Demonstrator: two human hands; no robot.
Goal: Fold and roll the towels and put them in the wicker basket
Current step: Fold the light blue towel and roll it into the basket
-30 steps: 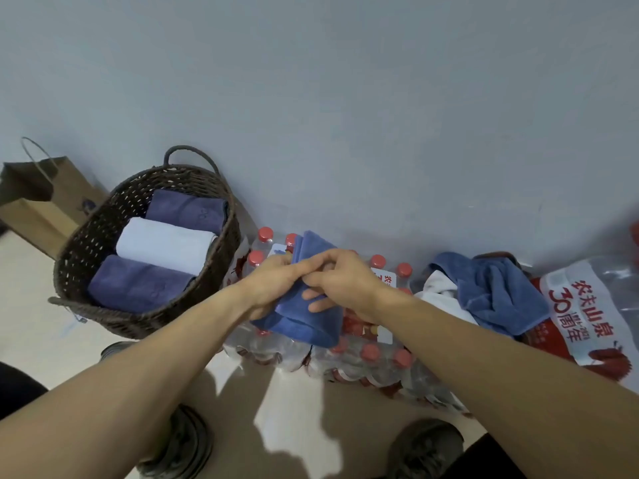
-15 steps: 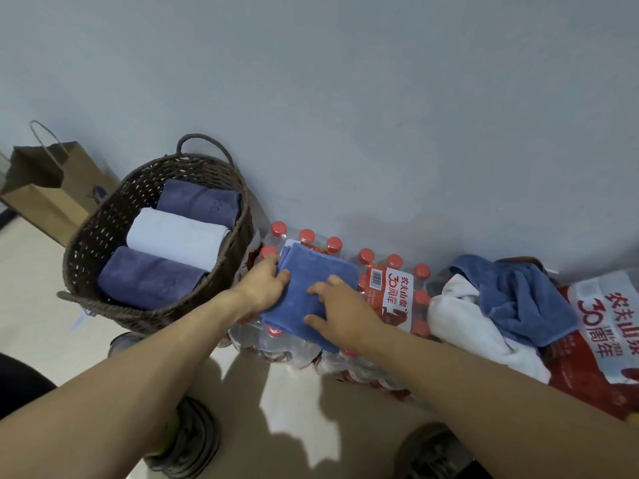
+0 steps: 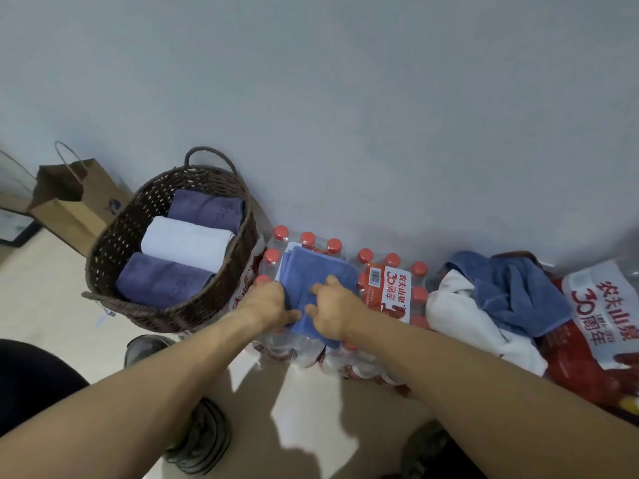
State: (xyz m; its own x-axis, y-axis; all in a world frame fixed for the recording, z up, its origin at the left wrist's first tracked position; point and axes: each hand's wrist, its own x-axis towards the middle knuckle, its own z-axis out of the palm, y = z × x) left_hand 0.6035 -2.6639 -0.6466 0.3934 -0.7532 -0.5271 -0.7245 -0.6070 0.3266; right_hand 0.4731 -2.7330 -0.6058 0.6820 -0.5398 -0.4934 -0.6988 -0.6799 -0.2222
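Both hands grip a folded blue towel (image 3: 313, 271) lying on bottled water packs (image 3: 387, 288). Left hand (image 3: 268, 304) fingers curl over its left edge; right hand (image 3: 333, 312) fingers pinch its middle. A wicker basket (image 3: 114, 250) sits left of them.

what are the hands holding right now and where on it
Both hands are on the folded blue towel lying on the pack of water bottles. The left hand grips its near left edge; the right hand curls over its near end.

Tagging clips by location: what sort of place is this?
Probably a storeroom or back corner: shrink-wrapped packs of water bottles on the floor along a bare wall, with a paper bag beside them.
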